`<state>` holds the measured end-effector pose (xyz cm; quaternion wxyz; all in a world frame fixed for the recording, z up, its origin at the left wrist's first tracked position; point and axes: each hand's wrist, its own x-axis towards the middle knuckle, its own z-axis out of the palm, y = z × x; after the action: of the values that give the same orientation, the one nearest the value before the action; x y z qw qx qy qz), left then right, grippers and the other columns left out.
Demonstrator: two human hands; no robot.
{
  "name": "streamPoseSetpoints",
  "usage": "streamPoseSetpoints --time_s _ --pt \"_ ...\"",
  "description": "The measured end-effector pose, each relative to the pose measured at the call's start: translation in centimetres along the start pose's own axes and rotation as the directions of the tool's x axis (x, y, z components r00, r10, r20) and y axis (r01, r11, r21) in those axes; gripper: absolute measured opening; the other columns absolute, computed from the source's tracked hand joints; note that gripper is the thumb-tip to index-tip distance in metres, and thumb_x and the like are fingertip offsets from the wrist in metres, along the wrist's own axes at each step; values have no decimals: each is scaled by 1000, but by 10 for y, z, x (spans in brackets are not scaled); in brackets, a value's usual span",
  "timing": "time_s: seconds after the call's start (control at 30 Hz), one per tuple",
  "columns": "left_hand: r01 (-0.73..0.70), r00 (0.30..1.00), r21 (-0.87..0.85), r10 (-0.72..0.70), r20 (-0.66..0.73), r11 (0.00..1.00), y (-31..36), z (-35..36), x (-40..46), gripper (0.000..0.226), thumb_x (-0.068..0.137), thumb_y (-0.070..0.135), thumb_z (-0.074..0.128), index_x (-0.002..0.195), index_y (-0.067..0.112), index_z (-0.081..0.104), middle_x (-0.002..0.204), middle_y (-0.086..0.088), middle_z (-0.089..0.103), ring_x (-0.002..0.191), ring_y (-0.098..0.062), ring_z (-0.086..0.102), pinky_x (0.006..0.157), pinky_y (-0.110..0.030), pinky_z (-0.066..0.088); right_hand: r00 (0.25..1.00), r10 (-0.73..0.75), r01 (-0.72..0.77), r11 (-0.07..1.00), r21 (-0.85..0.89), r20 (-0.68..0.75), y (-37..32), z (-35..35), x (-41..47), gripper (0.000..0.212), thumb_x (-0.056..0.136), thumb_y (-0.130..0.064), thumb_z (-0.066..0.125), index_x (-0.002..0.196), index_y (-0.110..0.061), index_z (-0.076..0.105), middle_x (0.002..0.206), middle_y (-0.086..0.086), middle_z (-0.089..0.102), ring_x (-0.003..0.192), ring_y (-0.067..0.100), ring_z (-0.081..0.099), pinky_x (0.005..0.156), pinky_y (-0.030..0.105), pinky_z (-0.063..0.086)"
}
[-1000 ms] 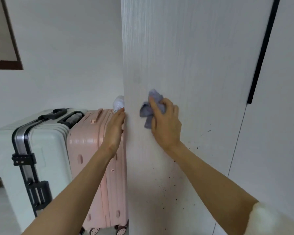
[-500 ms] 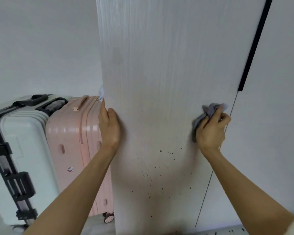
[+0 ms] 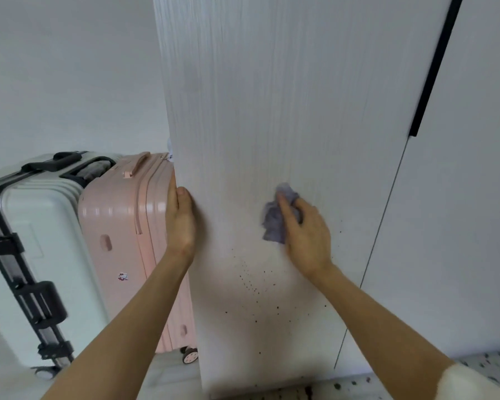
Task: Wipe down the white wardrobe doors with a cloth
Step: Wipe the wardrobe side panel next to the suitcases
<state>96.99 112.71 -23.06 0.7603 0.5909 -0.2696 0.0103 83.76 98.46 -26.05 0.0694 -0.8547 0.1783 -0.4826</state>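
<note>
A white wardrobe door (image 3: 272, 96) with a faint vertical grain stands open in front of me. My left hand (image 3: 181, 220) grips its left edge, thumb on the front face. My right hand (image 3: 306, 232) holds a crumpled grey-purple cloth (image 3: 274, 223) and presses it against the middle of the door. Small dark specks (image 3: 251, 287) dot the door below the cloth. A second white door (image 3: 459, 226) with a long black handle (image 3: 433, 67) is to the right.
A pink suitcase (image 3: 124, 241) stands just left of the door edge, with a white, black-trimmed suitcase (image 3: 32, 249) beside it. Speckled floor (image 3: 416, 379) shows at the bottom right. A plain white wall (image 3: 70, 67) fills the upper left.
My right hand has swept the cloth from the door's right edge back left to its middle and slightly lower. My left hand keeps its grip on the door edge.
</note>
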Motion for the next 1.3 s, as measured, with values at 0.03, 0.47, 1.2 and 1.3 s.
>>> streamPoseSetpoints --time_s 0.03,0.47,1.2,1.3 --pt "-4 1000 3 4 -11 1000 -3 0 -2 42 103 24 23 144 20 32 140 2 45 127 -12 40 107 -24 28 980 178 -177 984 19 -86 17 -10 -1 35 94 -60 35 82 -36 59 74 -9 65 69 10 63 60 28 52" --pt "-48 999 8 48 -6 999 -21 -1 -1 41 103 24 25 143 17 32 141 2 45 129 -10 40 111 -25 29 923 333 -356 929 -100 -191 24 19 -41 27 102 -27 34 105 -16 59 88 -5 65 73 12 61 64 27 46" --pt "30 996 44 -26 -88 999 -84 -6 -29 48 98 36 22 144 26 30 149 7 33 143 -13 17 118 -40 11 776 619 -619 784 38 -122 60 34 -87 61 86 -8 49 143 -13 30 141 14 33 124 31 36 100 42 34" --pt "48 995 29 -45 -94 998 -87 -8 -29 52 94 42 24 143 25 33 148 7 36 142 -14 19 118 -41 13 952 303 -304 953 -8 -39 25 59 -105 61 87 -5 55 143 -12 31 135 15 43 116 29 38 92 41 44"
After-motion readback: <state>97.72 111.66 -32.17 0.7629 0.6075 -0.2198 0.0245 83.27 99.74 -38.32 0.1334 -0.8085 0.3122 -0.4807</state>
